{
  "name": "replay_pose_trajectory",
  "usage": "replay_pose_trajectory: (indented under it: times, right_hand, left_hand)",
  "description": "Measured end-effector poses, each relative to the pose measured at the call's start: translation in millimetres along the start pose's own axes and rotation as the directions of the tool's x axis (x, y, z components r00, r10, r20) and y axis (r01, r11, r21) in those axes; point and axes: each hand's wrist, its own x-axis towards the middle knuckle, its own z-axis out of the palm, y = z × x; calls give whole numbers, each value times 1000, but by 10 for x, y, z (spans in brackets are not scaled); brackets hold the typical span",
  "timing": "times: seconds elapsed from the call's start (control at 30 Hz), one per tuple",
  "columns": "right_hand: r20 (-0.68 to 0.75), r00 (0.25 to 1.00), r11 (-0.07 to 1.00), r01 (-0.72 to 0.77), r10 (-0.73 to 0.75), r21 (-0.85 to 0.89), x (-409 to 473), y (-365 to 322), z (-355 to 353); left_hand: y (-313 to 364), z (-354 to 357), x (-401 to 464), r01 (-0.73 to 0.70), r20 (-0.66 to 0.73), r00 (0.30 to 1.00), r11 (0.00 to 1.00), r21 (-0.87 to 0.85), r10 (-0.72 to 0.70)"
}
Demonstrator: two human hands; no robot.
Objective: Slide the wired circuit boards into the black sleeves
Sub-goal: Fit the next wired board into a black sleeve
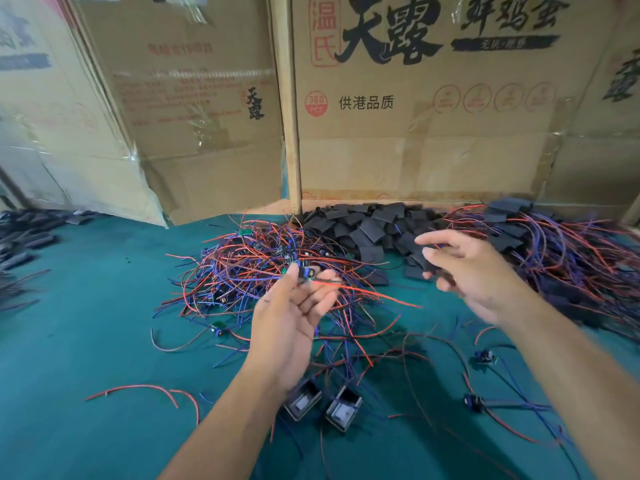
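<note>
Counter (86, 306) w/ teal-green cloth top. Centre: big tangle of wired circuit boards (263, 261), red + blue leads. At 1 o'clock of it, heap of black sleeves (374, 226) along the cardboard boxes (415, 133) at 12. At 3 o'clock: pile of sleeved boards w/ wires (571, 251). Near edge, 6 o'clock: two small open boxes (322, 405). Stray boards (485, 356) at 4, loose red wire (145, 393) at 8. Dark items (27, 233) at 9, blurred.

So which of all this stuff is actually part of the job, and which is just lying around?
Part of the job:
- small wired circuit board pinched in the left hand
- heap of flat black sleeves
- tangle of red and blue wired boards
- right hand, blurred

Just lying about:
- printed brown cardboard boxes
- two small open-fronted black housings
- green table cloth
</note>
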Motion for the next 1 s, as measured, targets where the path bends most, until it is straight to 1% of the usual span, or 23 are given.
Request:
replay_pose_trajectory:
  times: [0.07, 0.13, 0.23, 0.3, 0.33, 0.4, 0.5, 0.57, 0.6, 0.63, 0.67, 0.73, 0.8, 0.87, 1.0]
  right_hand:
    - [97, 994, 968, -69, 47, 240, -315, 99, 95]
    - [190, 979, 908, -147, 76, 392, -544, 196, 257]
    - [271, 961, 858, -179, 48, 481, -760, 297, 604]
    - [305, 952, 861, -144, -14, 488, -857, 361, 813]
    - [320, 947, 886, -112, -43, 449, -894, 391, 891]
    - [351, 933, 954, -30, -80, 298, -944, 447, 975]
    - [356, 929, 993, 74, -102, 92, -946, 516, 908]
    - [268, 947, 969, 215, -175, -124, -914, 544, 757]
    - [205, 948, 927, 290, -245, -237, -884, 550, 660]
    - [146, 938, 890, 344, -314, -298, -846, 549, 559]
    - [98, 933, 883, 361, -348, -302, -808, 540, 471]
    - [62, 937, 899, 348, -344, -264, -740, 527, 335]
    - [99, 932, 899, 362, -348, -248, -688, 532, 250]
    - [167, 919, 892, 388, -356, -233, -677, 534, 205]
    - [252, 867, 800, 496, -430, -338, -700, 499, 193]
  left_hand:
    - [128, 43, 5, 2, 18, 1000, 997, -83, 0]
    - [239, 106, -10, 12, 58, 998, 991, -135, -5]
    - [274, 193, -82, 40, 105, 994, 991, -130, -26]
    - [213, 195, -120, 65, 104, 993, 988, -138, -50]
    - [180, 183, -137, 74, 96, 993, 987, -145, -61]
    - [134, 142, -156, 87, 81, 994, 985, -150, -76]
    - [192, 84, -118, 58, 93, 995, 990, -125, -46]
    - [293, 20, -60, -30, 78, 996, 996, -79, 36]
    - [348, -20, -31, -78, 63, 995, 995, -58, 81]
    - [395, -62, -8, -120, 54, 991, 992, -42, 122]
    - [428, -105, 8, -149, 52, 987, 988, -29, 150]
    - [465, -163, 19, -162, 52, 985, 987, -11, 163]
    - [472, -179, 24, -147, 60, 988, 989, 27, 145]
    - [459, -176, 22, -138, 59, 989, 988, 73, 134]
    - [419, -194, 47, -138, 55, 989, 986, 95, 134]
